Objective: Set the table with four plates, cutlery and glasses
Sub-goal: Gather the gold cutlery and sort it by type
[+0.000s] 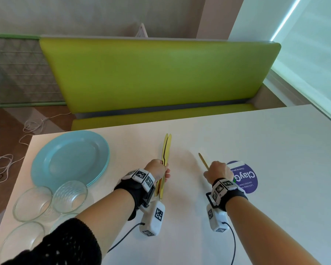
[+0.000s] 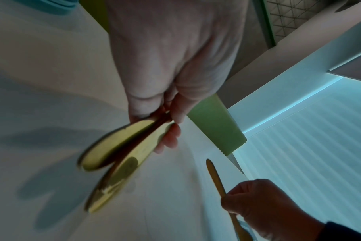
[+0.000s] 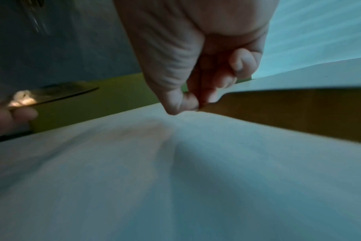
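My left hand (image 1: 161, 170) grips a bundle of gold cutlery (image 1: 166, 148) above the middle of the white table (image 1: 275, 142); the handle ends (image 2: 113, 156) stick out toward the wrist. My right hand (image 1: 217, 172) holds a single gold piece (image 1: 203, 160) just right of that, its tip pointing away from me. In the right wrist view the fingers (image 3: 188, 99) pinch that piece (image 3: 299, 114) low over the tabletop. A stack of light blue plates (image 1: 71, 157) lies at the table's left. Clear glass bowls (image 1: 69, 196) stand in front of the plates.
A green bench (image 1: 157, 73) runs along the table's far edge. A round purple sticker (image 1: 246, 178) sits on the table by my right hand. White cables (image 1: 6, 165) lie on the floor at left. A window blind (image 1: 310, 54) is at right.
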### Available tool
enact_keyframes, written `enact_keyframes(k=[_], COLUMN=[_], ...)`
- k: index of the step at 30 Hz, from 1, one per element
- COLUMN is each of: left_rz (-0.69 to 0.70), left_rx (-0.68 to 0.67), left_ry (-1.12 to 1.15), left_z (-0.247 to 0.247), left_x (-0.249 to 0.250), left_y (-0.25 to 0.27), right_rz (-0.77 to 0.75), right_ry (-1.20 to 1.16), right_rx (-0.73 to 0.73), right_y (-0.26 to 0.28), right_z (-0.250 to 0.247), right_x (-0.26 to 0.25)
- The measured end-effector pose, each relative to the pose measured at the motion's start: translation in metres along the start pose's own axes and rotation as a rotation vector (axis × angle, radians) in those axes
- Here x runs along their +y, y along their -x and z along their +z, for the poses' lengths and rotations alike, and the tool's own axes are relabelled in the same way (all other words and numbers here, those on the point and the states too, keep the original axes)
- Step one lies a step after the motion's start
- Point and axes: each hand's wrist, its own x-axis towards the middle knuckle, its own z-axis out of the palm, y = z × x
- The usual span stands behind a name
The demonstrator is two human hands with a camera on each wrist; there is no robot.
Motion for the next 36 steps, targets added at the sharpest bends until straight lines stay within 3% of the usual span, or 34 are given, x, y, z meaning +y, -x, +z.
enact_keyframes(k=[4, 10, 15, 19, 23, 29, 36], left_rz=[0.001, 0.043, 0.12, 0.188, 0.266, 0.231, 0.187], left_rx=[0.016, -0.022, -0.152, -0.315, -0.31, -0.489, -0.563], left_ry=[-0.036, -0.162, -0.372, -0.637, -0.962, -0.849, -0.793], left_z=[-0.003, -0.011, -0.016, -0.028, -0.048, -0.09, -0.134], left_x=[0.008, 0.018, -0.004, -0.029, -0.06, -0.122, -0.184], left_y=[0.009, 0.036, 0.066, 0.101, 0.135, 0.191, 0.243], right_rz=[-0.168, -0.695, -0.889, -0.942, -0.931, -0.858, -0.828], right_ry=[0.064, 0.41, 0.554, 0.556, 0.593, 0.586, 0.361], right_rx=[0.051, 0.154, 0.202, 0.18, 0.167, 0.097, 0.062], right_y=[0.008, 0.046, 0.102, 0.155, 0.21, 0.297, 0.378], right_z=[-0.022, -0.045, -0.042, -0.028, -0.006, 0.032, 0.079], right_x=[0.002, -0.004, -0.016, -0.029, -0.041, -0.055, -0.066])
